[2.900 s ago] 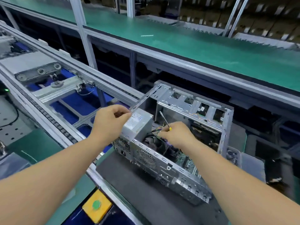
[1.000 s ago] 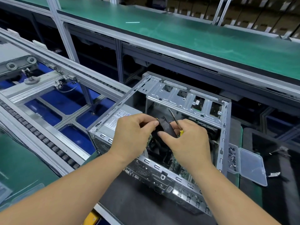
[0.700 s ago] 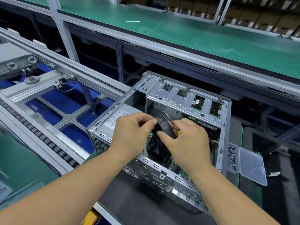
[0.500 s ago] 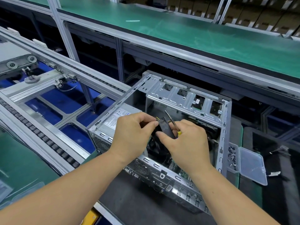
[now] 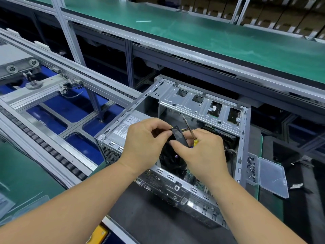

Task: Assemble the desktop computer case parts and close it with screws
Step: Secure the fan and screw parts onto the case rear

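Observation:
An open silver computer case [image 5: 202,104] lies on a dark mat, its side panel off and its inside showing. A grey power supply [image 5: 126,125] sits in its left corner. Both hands hover over the opening. My left hand [image 5: 146,145] and my right hand [image 5: 202,152] pinch the same small black flat part [image 5: 179,136] with yellow wires at its top. My right hand also keeps a yellow-handled screwdriver [image 5: 190,131] tucked against the palm, its shaft pointing up and away. What lies under the hands inside the case is hidden.
A clear plastic box [image 5: 253,169] with several dark screws stands open just right of the case, its lid [image 5: 272,175] folded outward. A roller conveyor rail [image 5: 52,155] runs along the left. A green belt [image 5: 228,37] crosses behind.
My left hand let go of the case's top rail about three seconds ago and joined the right on the black part. In the last second the hands barely moved.

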